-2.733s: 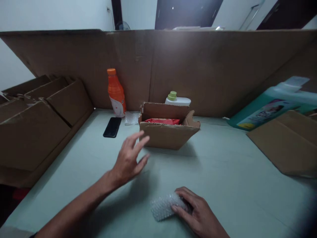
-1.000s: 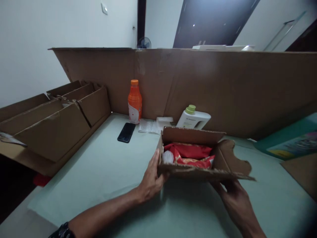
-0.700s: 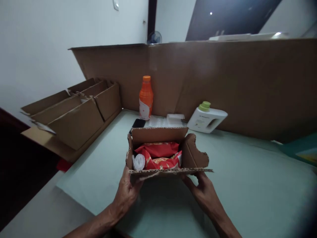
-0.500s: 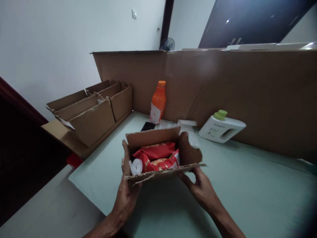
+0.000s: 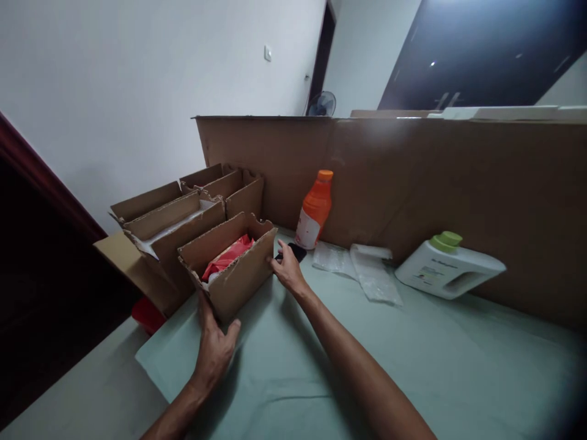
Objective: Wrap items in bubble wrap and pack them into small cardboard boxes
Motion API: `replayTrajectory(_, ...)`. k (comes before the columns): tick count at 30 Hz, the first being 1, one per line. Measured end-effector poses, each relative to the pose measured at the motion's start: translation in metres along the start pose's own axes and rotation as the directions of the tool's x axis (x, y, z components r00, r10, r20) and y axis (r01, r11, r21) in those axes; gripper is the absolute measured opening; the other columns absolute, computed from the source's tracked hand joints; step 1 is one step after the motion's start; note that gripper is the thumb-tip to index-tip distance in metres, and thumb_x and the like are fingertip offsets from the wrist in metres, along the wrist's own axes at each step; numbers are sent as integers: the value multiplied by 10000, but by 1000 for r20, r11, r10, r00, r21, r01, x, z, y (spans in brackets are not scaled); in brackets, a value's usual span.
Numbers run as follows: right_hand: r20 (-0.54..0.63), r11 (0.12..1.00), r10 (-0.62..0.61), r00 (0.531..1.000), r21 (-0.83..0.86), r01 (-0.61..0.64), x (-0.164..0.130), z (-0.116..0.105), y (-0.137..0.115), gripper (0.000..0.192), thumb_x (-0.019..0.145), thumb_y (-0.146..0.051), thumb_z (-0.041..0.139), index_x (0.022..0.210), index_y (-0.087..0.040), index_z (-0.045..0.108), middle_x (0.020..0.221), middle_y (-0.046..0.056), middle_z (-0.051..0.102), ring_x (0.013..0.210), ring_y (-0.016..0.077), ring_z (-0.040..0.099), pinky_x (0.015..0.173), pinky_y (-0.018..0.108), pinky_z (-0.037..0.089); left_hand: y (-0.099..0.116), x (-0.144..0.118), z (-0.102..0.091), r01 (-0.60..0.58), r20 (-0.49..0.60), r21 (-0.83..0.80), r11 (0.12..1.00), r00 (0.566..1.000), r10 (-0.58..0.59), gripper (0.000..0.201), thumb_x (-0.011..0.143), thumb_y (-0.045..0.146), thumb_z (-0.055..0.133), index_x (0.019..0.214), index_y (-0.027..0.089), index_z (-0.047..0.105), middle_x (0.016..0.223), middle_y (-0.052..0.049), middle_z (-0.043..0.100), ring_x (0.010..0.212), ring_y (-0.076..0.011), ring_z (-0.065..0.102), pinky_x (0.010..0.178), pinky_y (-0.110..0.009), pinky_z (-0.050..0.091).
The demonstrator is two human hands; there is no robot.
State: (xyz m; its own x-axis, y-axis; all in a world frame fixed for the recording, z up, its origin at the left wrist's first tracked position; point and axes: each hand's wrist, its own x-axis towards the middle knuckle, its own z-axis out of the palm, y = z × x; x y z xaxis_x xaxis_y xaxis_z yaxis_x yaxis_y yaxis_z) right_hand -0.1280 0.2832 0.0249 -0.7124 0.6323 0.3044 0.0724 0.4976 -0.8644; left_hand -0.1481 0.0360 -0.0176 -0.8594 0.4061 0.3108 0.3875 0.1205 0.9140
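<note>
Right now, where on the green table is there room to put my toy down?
The wide bare stretch of table in front of the white jug, right of the right hand. The left end is crowded: the open box between both hands, more boxes, the orange bottle and plastic bags.

Single view only: a head-worn camera looks forward and down across the pale green surface [image 5: 413,366], aimed toward its left end and tilted. Both forearms enter from the bottom edge, so the near field lies within arm's reach. The upright cardboard wall [image 5: 458,177] closes the far side, with room walls and a dark doorway visible above it.
</note>
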Motion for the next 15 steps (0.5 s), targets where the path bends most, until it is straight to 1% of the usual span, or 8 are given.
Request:
replayTrajectory(3,-28,1000,13,1000,22,-13,-3,19,1,486,823,-274,573,1303,-196,581,1171,99,699,1057,245,662,926,406,542,-6,9,-6,31,-3,-4,1000,1000,-31,973,848,335,638,1609,188,51,1688,-137,135,1563,-290,126,1274,-472,77)
replayTrajectory(5,-38,999,8,999,31,-7,-9,29,1,439,815,-269,580,1248,-198,608,1110,76,721,1016,231,674,929,389,541,-11,3,-15,62,-5,-6,998,998,-62,950,863,362,623,1610,197,59,1682,-135,156,1559,-296,145,1272,-492,90)
replayTrajectory(7,-44,999,-4,999,40,6,-14,36,1,438,814,-261,573,1245,-191,609,1139,81,719,1034,228,670,936,377,541,-15,-10,-22,82,-11,18,996,997,-82,944,873,383,614,1611,210,52,1678,-136,164,1555,-309,159,1267,-520,113)
replayTrajectory(9,-40,999,-20,999,46,22,-13,39,4,466,817,-247,559,1279,-188,594,1197,86,707,1074,223,663,952,365,538,-17,-21,-23,73,-10,51,996,997,-73,948,877,382,612,1614,220,38,1679,-131,166,1557,-307,156,1268,-518,122)
replayTrajectory(11,-31,999,-29,999,43,30,-3,37,8,511,823,-240,545,1331,-190,566,1239,90,695,1102,217,660,962,359,537,-16,-23,-16,40,6,75,996,999,-41,943,884,360,600,1616,217,23,1684,-128,152,1563,-299,135,1271,-508,111)
replayTrajectory(12,-27,999,-30,999,36,31,5,35,11,532,829,-238,536,1358,-190,548,1257,93,688,1121,216,657,964,358,539,-15,-19,-9,22,17,82,996,1000,-23,941,883,345,596,1617,210,24,1688,-128,138,1566,-299,120,1271,-508,102)
replayTrajectory(15,-25,999,-30,999,-15,29,32,27,20,598,843,-235,514,1438,-181,484,1370,120,623,1247,227,602,1004,375,523,-10,5,18,-17,63,86,996,998,11,936,852,290,602,1614,183,68,1697,-136,93,1568,-311,92,1267,-514,111)
